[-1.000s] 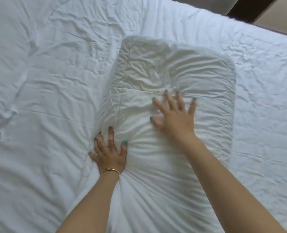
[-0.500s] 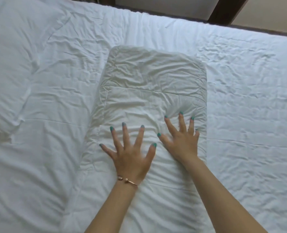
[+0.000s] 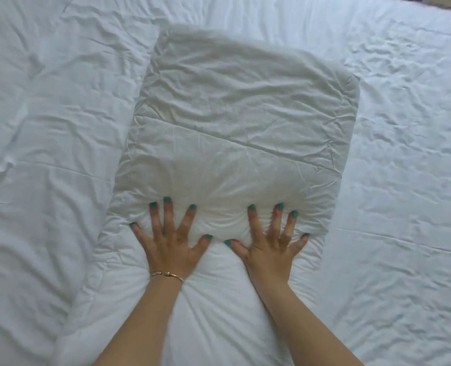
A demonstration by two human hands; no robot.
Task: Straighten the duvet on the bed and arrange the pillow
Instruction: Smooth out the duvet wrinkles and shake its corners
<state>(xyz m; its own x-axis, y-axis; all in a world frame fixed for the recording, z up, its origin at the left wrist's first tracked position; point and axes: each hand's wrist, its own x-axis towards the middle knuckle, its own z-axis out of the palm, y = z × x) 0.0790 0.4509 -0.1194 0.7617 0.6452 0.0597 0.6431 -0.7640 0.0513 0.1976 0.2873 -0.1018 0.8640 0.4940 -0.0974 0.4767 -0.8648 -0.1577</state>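
A white pillow (image 3: pixel 240 107) lies lengthwise in the middle of the bed, wrinkled, its far end pointing away from me. It rests on the white duvet (image 3: pixel 404 180), which is creased all over. My left hand (image 3: pixel 170 239) presses flat on the pillow's near-middle part, fingers spread, a thin bracelet on the wrist. My right hand (image 3: pixel 270 241) presses flat beside it, fingers spread too. Neither hand grips anything. The fabric dents under both palms.
A raised fold of duvet (image 3: pixel 15 122) bulges at the left. The bed's far edge (image 3: pixel 443 2) shows as a dark strip in the top right corner.
Both hands have slid toward me along the pillow and now lie side by side. The view has moved closer and lower, so the headboard is out of sight.
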